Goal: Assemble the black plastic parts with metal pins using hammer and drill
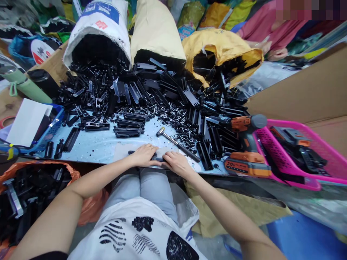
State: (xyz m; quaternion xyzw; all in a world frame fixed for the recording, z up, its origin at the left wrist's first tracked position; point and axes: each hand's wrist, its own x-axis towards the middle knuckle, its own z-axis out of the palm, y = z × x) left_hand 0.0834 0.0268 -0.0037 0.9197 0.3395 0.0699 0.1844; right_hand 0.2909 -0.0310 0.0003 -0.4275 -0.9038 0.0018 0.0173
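Pale-blue bench (89,145), left hand (145,155) and right hand (176,163) gripping slim black plastic part (131,152) left of black-handled metal hammer (177,144); probably light, stiff, pinch ends.

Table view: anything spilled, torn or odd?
The yellow sack at the back right: its opening is ragged, with a torn-looking hole beside the main mouth. Loose metal pins also lie strewn among black parts, though possibly on purpose.
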